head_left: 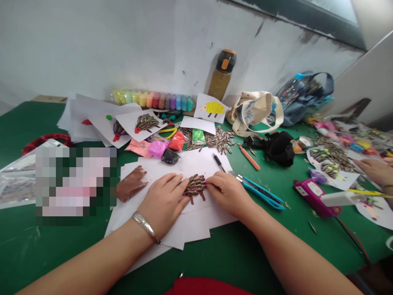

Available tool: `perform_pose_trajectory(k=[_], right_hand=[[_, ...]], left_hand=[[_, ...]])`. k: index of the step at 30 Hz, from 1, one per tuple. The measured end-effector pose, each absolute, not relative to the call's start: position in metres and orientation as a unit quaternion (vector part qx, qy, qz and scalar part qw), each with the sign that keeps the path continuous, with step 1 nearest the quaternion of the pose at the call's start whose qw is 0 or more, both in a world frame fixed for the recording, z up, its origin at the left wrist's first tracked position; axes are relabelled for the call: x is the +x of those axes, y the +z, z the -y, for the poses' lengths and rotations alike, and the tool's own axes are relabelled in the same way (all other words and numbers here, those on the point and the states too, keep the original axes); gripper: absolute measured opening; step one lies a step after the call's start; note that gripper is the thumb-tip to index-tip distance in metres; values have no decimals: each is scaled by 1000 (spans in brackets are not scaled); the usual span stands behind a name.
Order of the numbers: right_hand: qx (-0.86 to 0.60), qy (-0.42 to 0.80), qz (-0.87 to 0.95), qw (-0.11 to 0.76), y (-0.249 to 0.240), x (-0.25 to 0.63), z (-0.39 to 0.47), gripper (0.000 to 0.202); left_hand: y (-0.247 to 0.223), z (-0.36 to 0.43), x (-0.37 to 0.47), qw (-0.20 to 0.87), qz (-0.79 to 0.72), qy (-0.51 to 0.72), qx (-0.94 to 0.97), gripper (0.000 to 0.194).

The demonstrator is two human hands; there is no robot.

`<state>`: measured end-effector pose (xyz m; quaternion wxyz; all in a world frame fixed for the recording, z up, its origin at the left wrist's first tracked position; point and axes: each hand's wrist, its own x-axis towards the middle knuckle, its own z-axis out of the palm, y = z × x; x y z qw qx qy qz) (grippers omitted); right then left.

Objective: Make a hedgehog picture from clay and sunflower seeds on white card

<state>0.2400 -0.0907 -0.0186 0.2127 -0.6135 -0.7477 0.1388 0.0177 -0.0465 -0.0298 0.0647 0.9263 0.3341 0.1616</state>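
Observation:
A small hedgehog figure [195,185], made of striped sunflower seeds over pink clay with two brown legs, lies on a stack of white paper [196,225]. My left hand [166,200], with a silver bangle on its wrist, lies open with fingers stretched along the figure's left side. At the right end of the figure, my right hand [229,192] has thumb and forefinger pinched together; what is between them is too small to make out. A packet of brown clay [132,184] rests left of my left hand. Just beyond my right hand is a black pen [219,162].
Blue scissors [264,192] and an orange clay tool [249,157] lie to the right. Loose sunflower seeds [222,139] and clay packets [158,148] are behind the paper. A bottle [221,76] stands by the wall. A co-worker's hand [374,170] rests at far right.

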Motion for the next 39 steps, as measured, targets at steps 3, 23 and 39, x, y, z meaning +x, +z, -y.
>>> perform_pose_trajectory(k=[3,23,39], right_hand=[[-622,139,738,222,-14,244,90,20],[-775,-1,623,105,-10,288,17,24],[-781,24,613,115,-8,292,17,30]], left_hand=[[-29,46,18,63,-332,163,927,39],[-31,46,15,52,-322,193,925,38],[-30,45,16,60,-324,185,926,38]])
